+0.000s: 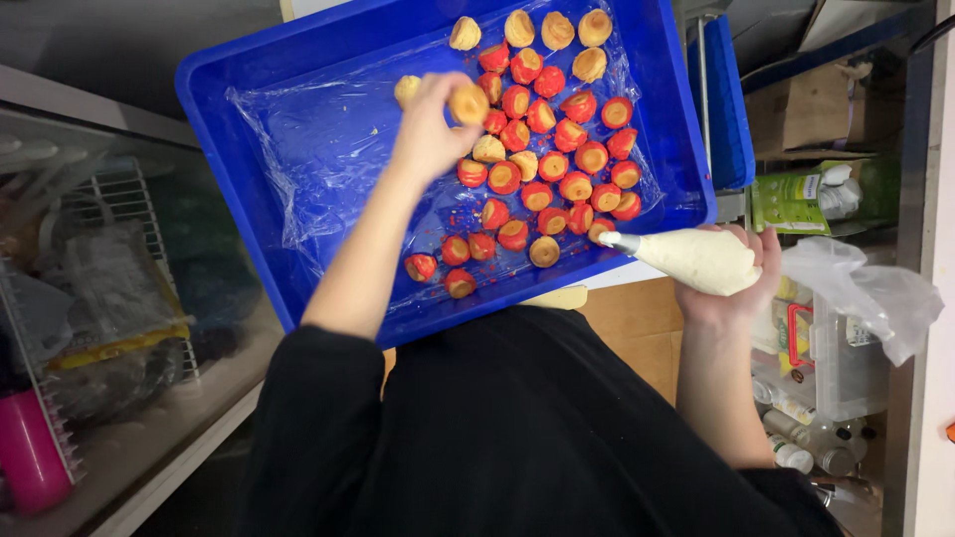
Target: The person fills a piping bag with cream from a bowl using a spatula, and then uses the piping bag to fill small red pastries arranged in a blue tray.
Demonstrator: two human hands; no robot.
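Observation:
A blue plastic tray (249,89) lined with clear film holds several small round puffs (542,164), most with red tops, some plain tan. My left hand (428,124) is raised over the tray's middle, pinching one tan puff (469,102) between its fingers. My right hand (741,278) is at the tray's near right corner, gripping a white piping bag (696,261) full of pale cream. Its metal tip points left, close to a puff at the tray's front edge.
A glass-topped case (109,298) with wire racks and a pink object lies to the left. On the right are a clear plastic bag (865,288), bottles, a green packet (791,199) and cardboard boxes. A second blue tray's edge (731,109) stands beside the first.

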